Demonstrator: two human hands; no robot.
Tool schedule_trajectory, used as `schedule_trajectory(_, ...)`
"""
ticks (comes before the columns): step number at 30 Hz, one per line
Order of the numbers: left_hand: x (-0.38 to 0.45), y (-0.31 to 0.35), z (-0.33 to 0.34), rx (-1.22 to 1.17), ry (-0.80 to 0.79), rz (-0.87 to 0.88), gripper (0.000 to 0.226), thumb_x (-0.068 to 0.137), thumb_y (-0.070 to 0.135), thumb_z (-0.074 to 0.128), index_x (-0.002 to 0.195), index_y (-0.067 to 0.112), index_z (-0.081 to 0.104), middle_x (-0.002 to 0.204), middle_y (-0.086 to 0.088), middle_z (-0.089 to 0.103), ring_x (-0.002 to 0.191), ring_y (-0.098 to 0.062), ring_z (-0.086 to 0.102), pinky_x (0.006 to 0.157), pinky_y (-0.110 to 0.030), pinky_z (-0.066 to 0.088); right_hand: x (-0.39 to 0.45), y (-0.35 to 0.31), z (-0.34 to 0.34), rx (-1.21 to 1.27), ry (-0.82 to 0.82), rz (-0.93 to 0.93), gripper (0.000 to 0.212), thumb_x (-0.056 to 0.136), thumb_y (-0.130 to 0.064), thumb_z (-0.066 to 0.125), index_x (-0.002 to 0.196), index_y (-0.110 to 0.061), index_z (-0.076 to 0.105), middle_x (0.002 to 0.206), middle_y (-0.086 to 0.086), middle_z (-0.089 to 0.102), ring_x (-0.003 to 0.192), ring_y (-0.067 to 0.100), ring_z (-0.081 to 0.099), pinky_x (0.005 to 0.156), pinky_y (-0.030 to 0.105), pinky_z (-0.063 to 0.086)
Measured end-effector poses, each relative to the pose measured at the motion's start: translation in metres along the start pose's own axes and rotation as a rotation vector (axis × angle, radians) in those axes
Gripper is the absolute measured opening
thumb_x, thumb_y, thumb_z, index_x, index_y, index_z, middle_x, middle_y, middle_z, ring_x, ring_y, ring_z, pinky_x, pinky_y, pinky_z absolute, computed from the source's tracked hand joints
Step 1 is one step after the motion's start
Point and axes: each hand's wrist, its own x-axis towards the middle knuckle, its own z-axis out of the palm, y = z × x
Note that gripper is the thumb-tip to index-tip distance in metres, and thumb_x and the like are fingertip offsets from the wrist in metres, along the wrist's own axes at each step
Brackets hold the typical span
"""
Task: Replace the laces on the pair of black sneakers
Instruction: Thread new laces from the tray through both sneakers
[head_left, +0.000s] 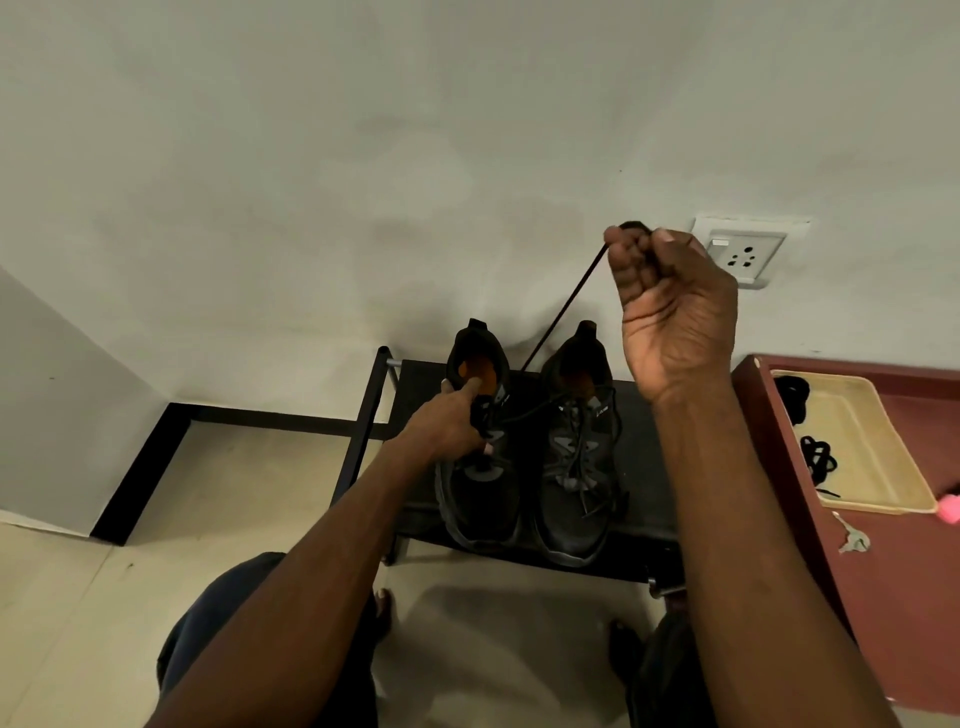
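The right hand (670, 306) is pinching a thin black lace (563, 312), running taut, down-left to the left black sneaker (480, 467) the left hand (452, 423) is gripping on the bench (644, 467).

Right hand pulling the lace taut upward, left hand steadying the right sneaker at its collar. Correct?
Not quite. In the head view the left hand steadies the left sneaker at its collar, not the right sneaker. The right hand does pull the lace taut upward.

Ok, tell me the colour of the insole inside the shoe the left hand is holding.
Orange, seen in the head view inside the left sneaker, beside the left hand.
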Motion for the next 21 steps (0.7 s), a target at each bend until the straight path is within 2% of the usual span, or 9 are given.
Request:
schedule_trajectory(3,0.001,0.0,0.0,0.008,-0.006,-0.008,0.092,0.079,0.029,0.083,0.15,0.023,0.026,0.159,-0.023,0.019,0.136,-0.044,0.042,0.112,-0.052,0.039,0.002,0.016,-0.018,-0.305,0.169,-0.015,0.015,0.092,0.002,0.049,0.082,-0.006,0.057,0.078,0.012,0.068,0.07,0.027,0.069,0.066,0.032,0.056)
schedule_trajectory(5,0.002,0.0,0.001,0.021,-0.003,-0.017,0.094,0.079,0.028,0.083,0.151,0.022,0.024,0.161,-0.024,0.015,0.135,-0.045,0.042,0.111,-0.051,0.04,0.003,0.035,-0.043,-0.859,0.347,0.023,0.011,0.089,-0.003,0.051,0.093,-0.008,0.06,0.09,0.009,0.066,0.075,0.024,0.066,0.068,0.037,0.053)
schedule_trajectory(6,0.002,0.0,0.001,0.026,-0.004,-0.019,0.094,0.079,0.029,0.083,0.152,0.022,0.024,0.161,-0.024,0.014,0.136,-0.045,0.042,0.111,-0.051,0.04,0.001,0.046,-0.057,-1.175,0.363,0.055,0.018,0.088,-0.005,0.052,0.104,-0.009,0.058,0.098,0.007,0.063,0.081,0.024,0.063,0.071,0.038,0.052)
schedule_trajectory(7,0.002,0.0,0.0,0.028,-0.006,-0.019,0.094,0.079,0.029,0.083,0.152,0.022,0.023,0.161,-0.025,0.013,0.136,-0.046,0.041,0.111,-0.051,0.04,-0.001,0.057,-0.069,-1.424,0.286,0.077,0.028,0.086,-0.004,0.052,0.114,-0.008,0.056,0.104,0.007,0.059,0.086,0.024,0.06,0.076,0.04,0.053)
schedule_trajectory(9,0.002,0.0,0.0,0.024,-0.012,-0.017,0.093,0.079,0.028,0.083,0.151,0.022,0.024,0.161,-0.025,0.012,0.135,-0.046,0.042,0.111,-0.051,0.041,-0.005,0.08,-0.083,-1.688,-0.021,0.124,0.038,0.087,0.0,0.054,0.124,-0.005,0.056,0.113,0.011,0.059,0.099,0.029,0.058,0.088,0.044,0.051)
schedule_trajectory(12,0.002,0.0,-0.001,0.024,-0.01,-0.022,0.092,0.079,0.027,0.082,0.151,0.024,0.025,0.16,-0.025,0.014,0.132,-0.045,0.046,0.109,-0.05,0.042,-0.012,0.113,-0.095,-1.911,-0.355,0.287,0.045,0.094,-0.016,0.06,0.139,-0.016,0.053,0.127,0.009,0.061,0.126,0.031,0.047,0.108,0.05,0.034)
schedule_trajectory(14,0.001,0.0,-0.001,0.017,-0.007,-0.012,0.088,0.079,0.026,0.081,0.148,0.023,0.027,0.157,-0.025,0.019,0.128,-0.044,0.049,0.106,-0.049,0.045,-0.014,0.124,-0.1,-2.049,-0.455,0.298,0.031,0.096,-0.021,0.059,0.127,-0.018,0.06,0.12,0.008,0.062,0.128,0.031,0.043,0.108,0.049,0.025)
schedule_trajectory(17,0.0,0.001,-0.001,0.01,-0.007,-0.004,0.087,0.079,0.025,0.081,0.148,0.021,0.028,0.155,-0.025,0.023,0.127,-0.043,0.049,0.104,-0.046,0.043,-0.016,0.125,-0.099,-2.082,-0.444,0.271,0.009,0.096,-0.021,0.059,0.099,-0.02,0.068,0.11,0.006,0.062,0.122,0.029,0.043,0.107,0.048,0.021)
schedule_trajectory(21,-0.001,0.004,-0.002,0.007,-0.01,-0.003,0.086,0.081,0.024,0.08,0.149,0.02,0.027,0.153,-0.024,0.025,0.126,-0.041,0.05,0.104,-0.045,0.043,-0.015,0.125,-0.094,-2.046,-0.455,0.273,0.011,0.094,-0.023,0.06,0.084,-0.021,0.06,0.103,0.004,0.06,0.116,0.026,0.045,0.103,0.047,0.022)
